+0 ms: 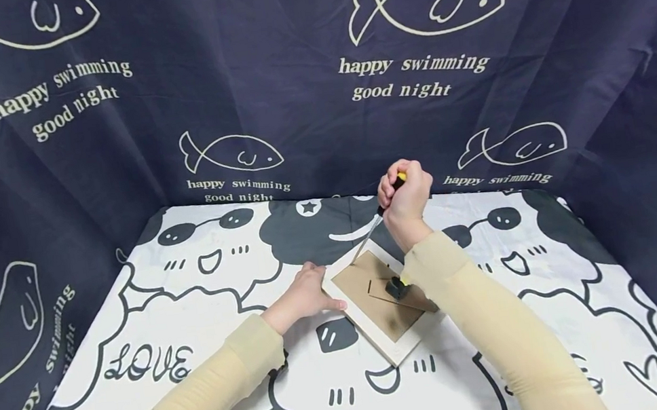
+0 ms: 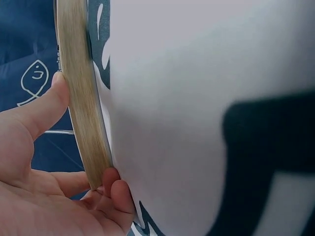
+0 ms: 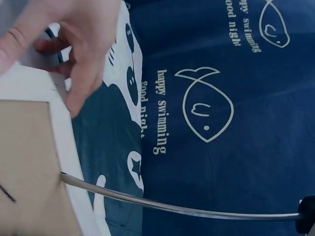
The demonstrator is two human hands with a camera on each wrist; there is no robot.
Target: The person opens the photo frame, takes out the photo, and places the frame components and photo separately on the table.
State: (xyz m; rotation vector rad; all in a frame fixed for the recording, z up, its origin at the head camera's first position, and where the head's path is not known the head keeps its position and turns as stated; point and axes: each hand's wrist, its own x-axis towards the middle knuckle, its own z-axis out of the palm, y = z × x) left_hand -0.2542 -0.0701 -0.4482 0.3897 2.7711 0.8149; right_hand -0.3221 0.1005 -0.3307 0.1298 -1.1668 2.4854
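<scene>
A picture frame lies back side up on the cloth, its border white [image 1: 367, 318] and its backing board brown [image 1: 387, 319]. My left hand [image 1: 305, 294] grips the frame's left corner, the thumb on one face and curled fingers at the other. Bare wood shows along the frame's side [image 2: 81, 98] in the left wrist view. In my right hand [image 1: 406, 197] is a screwdriver [image 3: 172, 209] with a yellow and black handle, its shaft slanting down. The tip meets the inner edge between border and board. A black patch [image 1: 397, 287] on the board is partly hidden by the right sleeve.
A white cloth with black cartoon drawings [image 1: 196, 330] covers the table. Behind it and at both sides hangs a dark blue curtain [image 1: 297, 51] with fish prints, close beyond my right hand.
</scene>
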